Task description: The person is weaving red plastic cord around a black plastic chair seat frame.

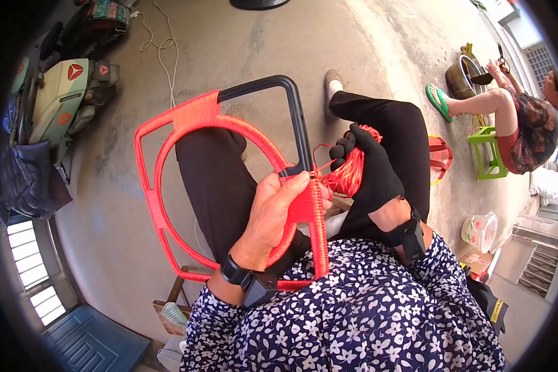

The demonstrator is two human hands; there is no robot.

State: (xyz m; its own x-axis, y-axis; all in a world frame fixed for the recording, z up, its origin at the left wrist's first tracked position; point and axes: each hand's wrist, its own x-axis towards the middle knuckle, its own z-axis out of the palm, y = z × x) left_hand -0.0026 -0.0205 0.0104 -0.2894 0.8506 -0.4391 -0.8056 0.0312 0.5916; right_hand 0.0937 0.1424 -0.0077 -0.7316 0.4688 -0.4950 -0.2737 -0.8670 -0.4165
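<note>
A rounded square frame (196, 111) with a ring inside it rests across my lap. Glossy red cord is wound tightly over most of it, while its far right corner shows a bare black bar (299, 118). My left hand (268, 211), without a glove, grips the right side bar, its thumb pressed where the red winding meets the black. In a black glove, my right hand (378, 177) is closed around a loose bundle of red cord (351, 175) just right of the frame. A strand runs from the bundle to the bar near my left thumb.
At the left stands a scooter (59, 102); a white cable (161, 46) lies on the concrete floor. To the right, a person (533, 139) on a green stool (490, 152) holds scissors (503, 60) beside a dark bucket (462, 77). A red bag (440, 160) lies by my right leg.
</note>
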